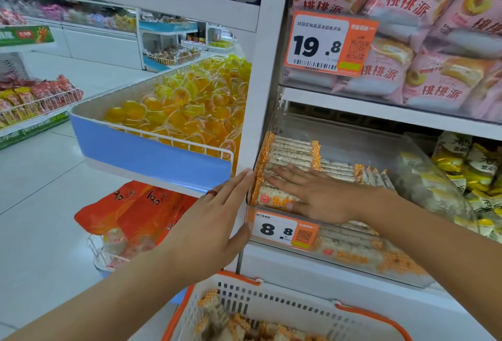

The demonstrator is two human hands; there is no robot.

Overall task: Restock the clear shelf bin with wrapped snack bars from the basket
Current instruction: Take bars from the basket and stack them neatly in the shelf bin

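Two hands point(217, 221), one basket point(271, 302), one clear bin point(423, 177), two price tags point(282, 229)

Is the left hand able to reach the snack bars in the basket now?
Probably yes. The left hand is open and holds nothing, and the basket below it is uncovered, with snack bars lying exposed.

Bare forearms; red ring point(211, 193) on left grip point(214, 221).
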